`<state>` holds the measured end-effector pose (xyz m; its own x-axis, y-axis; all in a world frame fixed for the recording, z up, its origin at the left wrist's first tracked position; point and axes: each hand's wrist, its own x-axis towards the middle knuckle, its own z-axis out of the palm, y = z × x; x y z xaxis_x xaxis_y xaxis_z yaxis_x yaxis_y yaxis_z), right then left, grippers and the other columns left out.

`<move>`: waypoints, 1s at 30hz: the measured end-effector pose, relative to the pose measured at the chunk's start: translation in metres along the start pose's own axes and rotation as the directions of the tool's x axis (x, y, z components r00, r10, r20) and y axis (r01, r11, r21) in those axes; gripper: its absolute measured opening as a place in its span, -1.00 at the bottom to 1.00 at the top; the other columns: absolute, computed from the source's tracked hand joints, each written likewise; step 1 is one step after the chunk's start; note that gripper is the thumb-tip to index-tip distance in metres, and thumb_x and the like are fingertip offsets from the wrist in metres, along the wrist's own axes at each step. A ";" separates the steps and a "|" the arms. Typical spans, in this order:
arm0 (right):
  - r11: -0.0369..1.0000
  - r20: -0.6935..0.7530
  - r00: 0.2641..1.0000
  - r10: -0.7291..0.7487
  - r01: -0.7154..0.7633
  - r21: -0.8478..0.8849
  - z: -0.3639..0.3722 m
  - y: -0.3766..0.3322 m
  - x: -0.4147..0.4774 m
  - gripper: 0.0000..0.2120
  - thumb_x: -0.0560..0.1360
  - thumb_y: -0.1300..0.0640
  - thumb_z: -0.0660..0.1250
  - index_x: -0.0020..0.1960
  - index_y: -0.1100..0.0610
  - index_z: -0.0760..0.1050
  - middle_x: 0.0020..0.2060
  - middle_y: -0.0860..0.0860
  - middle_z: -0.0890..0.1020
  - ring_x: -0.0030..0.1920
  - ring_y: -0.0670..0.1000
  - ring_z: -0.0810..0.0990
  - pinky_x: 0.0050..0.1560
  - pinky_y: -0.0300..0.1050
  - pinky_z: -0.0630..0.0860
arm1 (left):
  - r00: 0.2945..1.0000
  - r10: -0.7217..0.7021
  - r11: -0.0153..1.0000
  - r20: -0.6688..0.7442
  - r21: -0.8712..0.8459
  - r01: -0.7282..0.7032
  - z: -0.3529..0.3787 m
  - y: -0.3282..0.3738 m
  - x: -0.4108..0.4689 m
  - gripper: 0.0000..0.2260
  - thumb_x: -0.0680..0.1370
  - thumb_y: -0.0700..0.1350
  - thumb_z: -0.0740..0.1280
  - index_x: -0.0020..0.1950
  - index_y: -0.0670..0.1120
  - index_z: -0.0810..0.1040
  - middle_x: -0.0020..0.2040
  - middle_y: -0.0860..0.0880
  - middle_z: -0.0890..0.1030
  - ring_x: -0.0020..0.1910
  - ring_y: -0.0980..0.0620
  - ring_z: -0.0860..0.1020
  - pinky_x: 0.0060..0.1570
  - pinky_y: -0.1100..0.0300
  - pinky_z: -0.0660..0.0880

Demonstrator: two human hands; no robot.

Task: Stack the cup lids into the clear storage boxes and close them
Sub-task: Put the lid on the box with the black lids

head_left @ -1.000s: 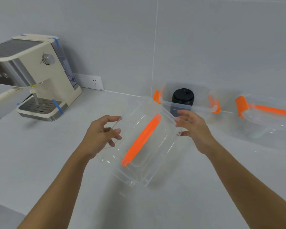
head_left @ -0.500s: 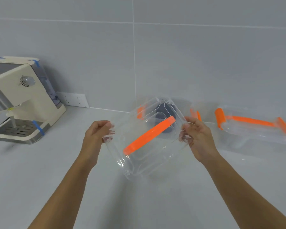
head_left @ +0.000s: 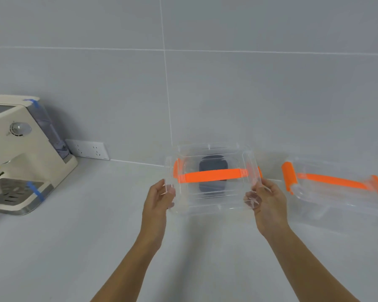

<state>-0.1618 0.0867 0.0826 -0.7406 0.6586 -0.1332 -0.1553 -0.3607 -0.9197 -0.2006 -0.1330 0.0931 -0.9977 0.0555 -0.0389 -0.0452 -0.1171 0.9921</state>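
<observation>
- Your left hand (head_left: 159,198) gripped the left short edge of the clear box lid (head_left: 210,201), its fingers (head_left: 169,190) closed on the rim.
- Your right hand (head_left: 263,200) gripped the right short edge of that lid, with the fingers curled under and partly seen through the plastic.
- You held the lid level, with its orange handle (head_left: 212,175) running from left to right across the middle.
- Directly under the lid stood the open clear storage box (head_left: 212,150), close to the wall; whether lid and box touched cannot be told.
- The box's orange latches showed at both short ends, 1 at the left (head_left: 175,171) and 1 at the right (head_left: 260,172).
- A dark stack of cup lids (head_left: 213,168) sat inside the box, blurred through the 2 layers of clear plastic.
- A second clear storage box (head_left: 340,199) lay on the bench (head_left: 74,247) to your right, just beside the first, with its own lid on, an orange handle along the top and orange latches at its ends.
- At the far left, a cream coffee machine (head_left: 24,153) stood on the bench against the tiled wall (head_left: 227,94), with strips of blue tape on it.
- A white wall socket (head_left: 87,149) sat low on the wall, between the machine and the boxes.
</observation>
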 end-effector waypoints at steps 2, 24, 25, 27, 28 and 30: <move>0.996 -0.021 0.999 -0.038 0.036 -0.082 -0.001 0.002 0.008 -0.85 0.58 0.24 0.20 0.13 0.20 0.43 -0.30 0.05 0.45 -0.38 -0.01 0.45 -0.38 -0.17 0.46 | 1.000 -0.023 1.000 0.015 0.019 0.022 0.009 -0.001 0.006 -0.64 0.57 -0.12 0.25 0.38 -0.08 0.40 0.26 -0.04 0.52 0.14 -0.02 0.52 0.28 -0.02 0.40; 0.904 0.012 0.991 -0.133 0.126 -0.408 0.002 0.018 0.067 -0.75 0.55 0.17 0.23 0.21 0.14 0.31 -0.13 -0.11 0.44 -0.13 -0.17 0.45 -0.14 -0.32 0.36 | 0.977 -0.159 0.982 0.140 0.125 0.142 0.060 -0.005 0.091 -0.49 0.60 -0.05 0.19 0.53 0.09 0.13 0.54 0.12 0.18 0.50 0.06 0.16 0.41 0.09 0.08; 0.901 0.014 0.992 -0.129 0.123 -0.417 0.003 0.018 0.068 -0.74 0.56 0.17 0.23 0.22 0.15 0.31 -0.14 -0.12 0.43 -0.14 -0.17 0.45 -0.15 -0.32 0.36 | 0.977 -0.164 0.980 0.136 0.132 0.146 0.060 -0.006 0.093 -0.49 0.60 -0.04 0.19 0.53 0.10 0.13 0.54 0.11 0.18 0.50 0.05 0.16 0.41 0.08 0.08; 0.890 0.009 0.992 -0.124 0.115 -0.442 0.004 0.019 0.069 -0.73 0.56 0.15 0.22 0.23 0.17 0.31 -0.15 -0.11 0.43 -0.14 -0.13 0.44 -0.16 -0.31 0.37 | 0.977 -0.166 0.979 0.131 0.142 0.147 0.062 -0.008 0.095 -0.49 0.60 -0.04 0.20 0.52 0.11 0.13 0.54 0.10 0.17 0.50 0.03 0.16 0.41 0.08 0.09; 0.885 0.005 0.993 -0.120 0.109 -0.454 0.004 0.020 0.070 -0.74 0.56 0.15 0.22 0.22 0.17 0.32 -0.16 -0.10 0.42 -0.13 -0.10 0.44 -0.17 -0.30 0.36 | 0.977 -0.167 0.978 0.129 0.145 0.148 0.062 -0.009 0.096 -0.49 0.60 -0.05 0.20 0.52 0.12 0.12 0.54 0.10 0.17 0.50 0.02 0.16 0.41 0.08 0.10; 0.876 0.004 0.994 -0.109 0.098 -0.473 0.005 0.021 0.070 -0.78 0.56 0.15 0.21 0.18 0.16 0.32 -0.17 -0.09 0.41 -0.15 -0.08 0.43 -0.20 -0.29 0.36 | 0.978 -0.170 0.976 0.123 0.155 0.151 0.063 -0.010 0.099 -0.48 0.60 -0.05 0.20 0.53 0.12 0.12 0.54 0.09 0.17 0.50 0.01 0.17 0.41 0.06 0.10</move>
<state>-0.2200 0.1222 0.0555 -0.7220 0.6912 -0.0306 0.1006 0.0611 -0.9930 -0.2955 -0.0639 0.0866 -0.9615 0.1962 -0.1924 -0.1866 0.0478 0.9813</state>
